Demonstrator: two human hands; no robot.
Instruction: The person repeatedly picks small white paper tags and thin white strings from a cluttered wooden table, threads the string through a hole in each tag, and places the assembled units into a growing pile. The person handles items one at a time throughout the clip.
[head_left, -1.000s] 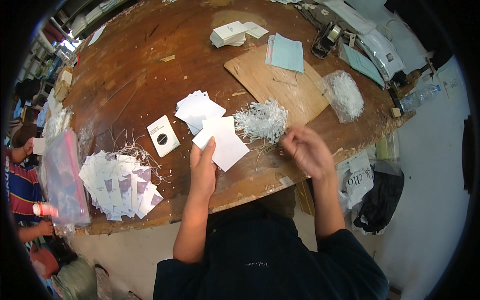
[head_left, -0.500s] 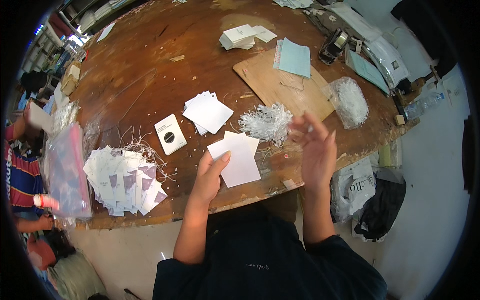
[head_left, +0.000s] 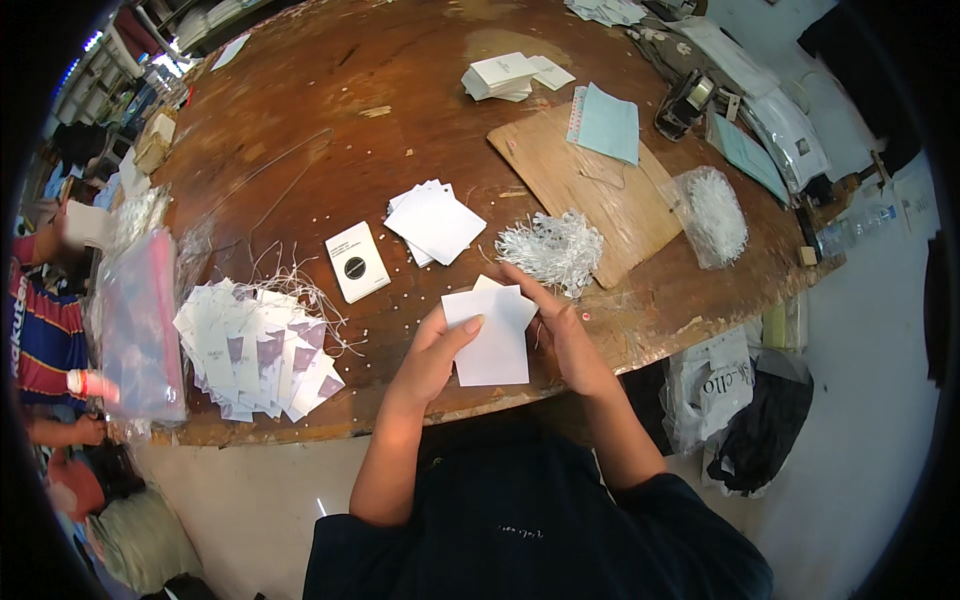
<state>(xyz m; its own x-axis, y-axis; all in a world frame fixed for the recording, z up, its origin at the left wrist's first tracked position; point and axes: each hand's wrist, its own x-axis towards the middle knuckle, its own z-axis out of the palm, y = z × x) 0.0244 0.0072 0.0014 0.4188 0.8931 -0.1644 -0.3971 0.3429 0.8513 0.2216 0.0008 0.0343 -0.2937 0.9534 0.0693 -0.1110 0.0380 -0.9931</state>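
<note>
My left hand (head_left: 430, 365) is closed on a few white cards (head_left: 495, 345), its thumb pressed on top of them. The cards are fanned a little, so a second corner shows behind the front one. At their upper right edge is my right hand (head_left: 572, 350), its fingers curled against the cards and partly hidden behind them. Just beyond lies a heap of white looped strings (head_left: 550, 250). A loose stack of white cards (head_left: 437, 225) rests farther away, beside a cream printed tag stack with a dark round mark (head_left: 357, 263).
Strung tags (head_left: 255, 350) pile up at the left, next to clear plastic bags (head_left: 145, 330). A wooden board (head_left: 610, 215) carries a light blue paper (head_left: 605, 122). A bag of white strings (head_left: 712, 215) lies to the right. Another person's arm (head_left: 65, 430) shows at the far left.
My right hand has come in from the right to the edge of the cards. The left hand has shifted slightly right with the cards, which have turned more upright.
</note>
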